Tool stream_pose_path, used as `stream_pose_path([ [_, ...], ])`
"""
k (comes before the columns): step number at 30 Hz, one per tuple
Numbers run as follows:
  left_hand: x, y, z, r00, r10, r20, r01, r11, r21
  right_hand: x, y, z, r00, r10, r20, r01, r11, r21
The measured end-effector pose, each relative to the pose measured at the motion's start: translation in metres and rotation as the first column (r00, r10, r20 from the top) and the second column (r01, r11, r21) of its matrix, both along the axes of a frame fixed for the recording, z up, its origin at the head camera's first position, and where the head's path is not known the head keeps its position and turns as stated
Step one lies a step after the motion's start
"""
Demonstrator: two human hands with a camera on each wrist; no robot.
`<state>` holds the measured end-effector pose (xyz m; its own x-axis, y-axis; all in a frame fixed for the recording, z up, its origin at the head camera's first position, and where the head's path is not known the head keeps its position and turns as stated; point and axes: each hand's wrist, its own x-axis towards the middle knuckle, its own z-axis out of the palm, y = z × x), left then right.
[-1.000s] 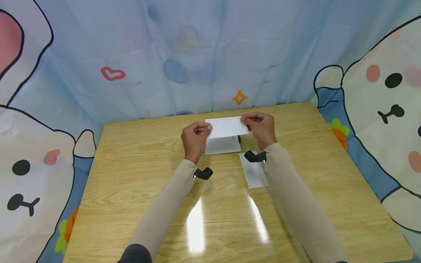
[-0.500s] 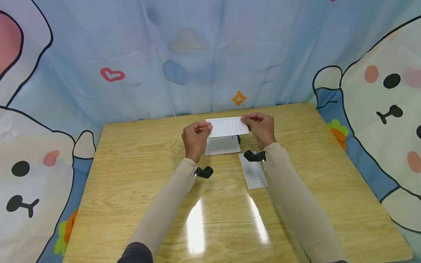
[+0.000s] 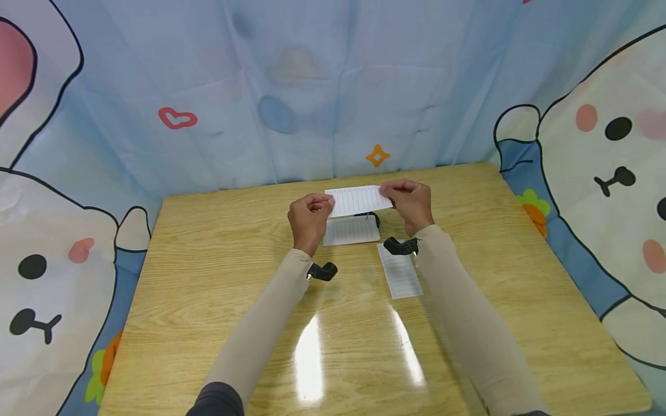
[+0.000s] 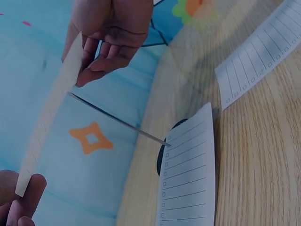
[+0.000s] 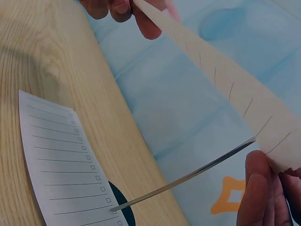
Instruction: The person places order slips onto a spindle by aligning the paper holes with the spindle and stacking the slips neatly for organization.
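A white lined checklist sheet [image 3: 359, 200] hangs between both hands over the table. My left hand [image 3: 309, 219] pinches its left end, and my right hand [image 3: 413, 203] pinches the right end. Beneath it, a metal bill spike [image 5: 188, 176] rises from a round black base [image 4: 161, 162]. Another lined sheet [image 3: 351, 230], or a small stack, lies over the base with the spike through it near the checkbox edge. The spike's tip meets the held sheet near the right hand in both wrist views; whether it has pierced the paper I cannot tell.
One more lined sheet [image 3: 400, 271] lies on the wooden table [image 3: 234, 277], partly under the right wrist's black camera mount [image 3: 400, 246]. A light blue printed curtain [image 3: 291, 86] hangs behind the table's far edge.
The right hand has shifted slightly left with its end of the held sheet. More of the black base and spike shows below the sheet in the head view.
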<state>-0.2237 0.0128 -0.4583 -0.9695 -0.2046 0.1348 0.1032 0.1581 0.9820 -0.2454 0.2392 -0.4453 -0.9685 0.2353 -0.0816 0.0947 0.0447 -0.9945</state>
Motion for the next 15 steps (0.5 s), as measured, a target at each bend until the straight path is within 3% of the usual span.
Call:
stream_pose_path([
  [15, -0.0017, 0.0002, -0.0064, 1.000, 0.018, -0.022, -0.019, 0.998, -0.065, 0.0008, 0.0008, -0.0020, 1.000, 0.006, 0.007, -0.006, 1.000, 0.002],
])
